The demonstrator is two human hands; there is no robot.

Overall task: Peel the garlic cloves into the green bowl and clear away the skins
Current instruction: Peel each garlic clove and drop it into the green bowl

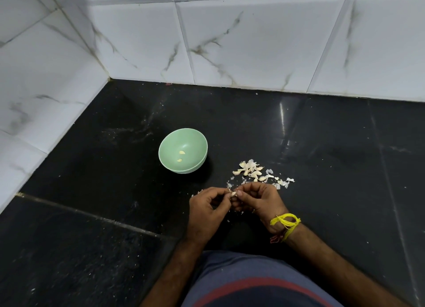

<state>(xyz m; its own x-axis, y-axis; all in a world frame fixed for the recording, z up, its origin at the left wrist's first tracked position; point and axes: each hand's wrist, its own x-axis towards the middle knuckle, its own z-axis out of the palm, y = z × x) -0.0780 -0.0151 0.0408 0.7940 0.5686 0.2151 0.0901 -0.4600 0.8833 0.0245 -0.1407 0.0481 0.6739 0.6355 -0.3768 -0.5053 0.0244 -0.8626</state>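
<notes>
A green bowl point(170, 166) stands on the black counter with two peeled cloves point(180, 156) inside. To its right lies a pile of unpeeled garlic cloves and loose skins point(250, 168). Just below the pile, my left hand point(208, 209) and my right hand point(258, 201) meet and pinch one garlic clove point(233, 193) between their fingertips. A bit of skin sticks out beside the clove. A yellow thread is tied round my right wrist.
The black stone counter point(92, 191) runs to white marbled wall tiles point(230, 42) at the back and left. Small skin flakes are scattered around my hands and to the right of the pile point(286, 182).
</notes>
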